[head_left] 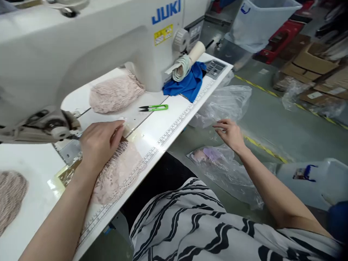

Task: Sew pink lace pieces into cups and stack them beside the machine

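My left hand (101, 140) is beside the sewing machine's needle area, with fingers bent and held together. It rests over the upper end of a pale pink lace piece (119, 174) on the table; the hand hides whatever its fingers may grip. My right hand (230, 135) is in the air beyond the table's front edge, fingers apart and nothing in them. Green-handled thread snips (154, 108) lie to the right of my left hand. Behind that hand sits a bundle of pale pink lace (115, 93), and another lace bundle (11, 197) is at the far left.
The white sewing machine (108, 40) arches over the table (148, 127). Blue cloth (187, 81) and a rolled pale strip (181, 69) lie by its base. Plastic bags (225, 174) are on the floor. Plastic bins (261, 21) and cardboard boxes (312, 61) stand to the right.
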{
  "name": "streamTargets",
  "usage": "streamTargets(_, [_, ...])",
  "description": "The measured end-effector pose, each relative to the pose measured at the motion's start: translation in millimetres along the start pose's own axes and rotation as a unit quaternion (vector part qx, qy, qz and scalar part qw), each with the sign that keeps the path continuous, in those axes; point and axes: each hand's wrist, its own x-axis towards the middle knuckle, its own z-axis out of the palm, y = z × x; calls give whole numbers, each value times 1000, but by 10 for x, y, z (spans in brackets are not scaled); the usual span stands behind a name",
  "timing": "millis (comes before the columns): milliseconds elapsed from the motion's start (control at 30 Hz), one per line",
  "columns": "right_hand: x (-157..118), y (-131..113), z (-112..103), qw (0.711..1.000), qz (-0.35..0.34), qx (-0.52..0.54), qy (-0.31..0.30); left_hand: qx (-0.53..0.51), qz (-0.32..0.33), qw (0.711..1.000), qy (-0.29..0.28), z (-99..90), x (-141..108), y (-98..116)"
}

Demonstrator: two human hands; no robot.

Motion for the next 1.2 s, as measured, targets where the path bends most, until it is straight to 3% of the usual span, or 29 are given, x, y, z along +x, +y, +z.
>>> streamTargets(67, [32,234,-73,999,25,-26,24,13,-6,1000,-2,-37,17,2])
streamTargets(167, [100,215,-148,997,43,-25,54,45,35,998,-10,-104,60,24])
streamTargets(233, [124,-18,-165,997,14,12,73,75,77,994,1,-168,88,68])
streamTargets(367, [85,-778,-148,957,-198,97,187,71,102,991,44,-375,160,232])
streamTargets(433, [59,-1188,-101,936,-315,130,85,49,107,988,98,-512,219,330])
streamTargets(500, [43,-1584,8,881,-442,164,-41,53,86,990,103,-666,272,413])
streamTargets(600, [-6,-2115,308,794,-560,164,-169,51,23,995,82,-896,258,437])
streamTargets(733, [-179,-2572,746,688,-666,138,-255,59,-101,990,76,-1120,-24,259])
streamTargets(800, [-240,-2662,864,664,-688,124,-264,70,-153,983,77,-1189,-245,171])
streamTargets(867, [-228,-2675,901,660,-697,117,-255,91,-231,968,31,-1219,-471,139])
streamTargets(1000, [-43,-2583,847,654,-704,125,-248,92,-383,909,-139,-1109,-791,202])
streamTargets(1100, [94,-2536,799,658,-694,128,-262,42,-400,902,-156,-936,-830,251])
streamTargets(1200, [168,-2628,810,700,-644,148,-270,-49,-398,905,-141,-821,-734,269])
